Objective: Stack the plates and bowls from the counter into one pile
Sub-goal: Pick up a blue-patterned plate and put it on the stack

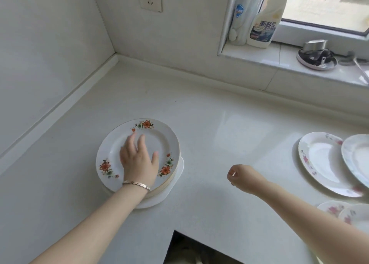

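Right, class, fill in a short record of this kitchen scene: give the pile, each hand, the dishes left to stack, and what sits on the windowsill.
pile: orange-flowered plate on top, white dish underneath
left hand: open, flat on the top plate
right hand: loosely curled, empty, above the counter
left to stack: pink-flowered plates and smaller dishes at the right edge
windowsill: cleaner bottle, small dish of metal items

Glossy, seemingly ceramic plate point(159, 142); polished counter point(219, 108)
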The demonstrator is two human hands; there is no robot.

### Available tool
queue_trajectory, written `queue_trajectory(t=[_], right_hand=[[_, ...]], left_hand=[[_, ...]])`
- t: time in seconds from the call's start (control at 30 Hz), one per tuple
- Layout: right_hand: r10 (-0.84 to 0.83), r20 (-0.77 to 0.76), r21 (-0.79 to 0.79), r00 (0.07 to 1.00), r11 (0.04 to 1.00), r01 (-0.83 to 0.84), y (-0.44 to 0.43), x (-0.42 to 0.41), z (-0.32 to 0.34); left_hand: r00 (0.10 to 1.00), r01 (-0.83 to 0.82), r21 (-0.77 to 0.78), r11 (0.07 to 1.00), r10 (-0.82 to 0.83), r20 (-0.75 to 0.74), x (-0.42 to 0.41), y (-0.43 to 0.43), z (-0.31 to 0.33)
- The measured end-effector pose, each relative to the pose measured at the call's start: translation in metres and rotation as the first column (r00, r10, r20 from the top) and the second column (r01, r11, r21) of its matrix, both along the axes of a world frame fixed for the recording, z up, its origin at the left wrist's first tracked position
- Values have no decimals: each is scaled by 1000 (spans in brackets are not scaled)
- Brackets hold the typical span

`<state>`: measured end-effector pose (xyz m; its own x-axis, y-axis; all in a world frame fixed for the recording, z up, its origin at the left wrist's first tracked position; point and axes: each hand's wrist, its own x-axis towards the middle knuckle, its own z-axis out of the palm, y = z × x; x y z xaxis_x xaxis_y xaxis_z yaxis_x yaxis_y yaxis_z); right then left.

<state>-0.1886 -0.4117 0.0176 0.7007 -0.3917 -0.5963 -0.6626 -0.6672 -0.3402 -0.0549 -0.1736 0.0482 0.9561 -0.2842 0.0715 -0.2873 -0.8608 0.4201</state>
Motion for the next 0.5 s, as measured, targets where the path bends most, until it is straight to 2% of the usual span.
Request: queue_trajectory(t=[0.1, 0.2, 0.27, 0.33, 0.5], right_hand=[[-43, 42, -3, 998, 999, 43, -24, -18, 9], [-94, 82, -14, 992, 995, 96, -57, -49, 19], [-128, 96, -20, 987, 991, 130, -83, -78, 25], [-156, 95, -38, 983, 986, 160, -113, -113, 30], [-259, 102, -96, 961, 958, 268, -198, -210, 33]], left_hand=[[940, 268, -90, 959, -281, -194, -29, -63, 17], [820, 460, -48, 886, -445, -360, -64, -129, 22], [753, 538, -4, 843, -483, -447, -90, -171, 21], [688, 579, -24, 815, -504, -521, -118, -213, 15], [603, 549, -89, 831, -467, -646, -199, -321, -7]])
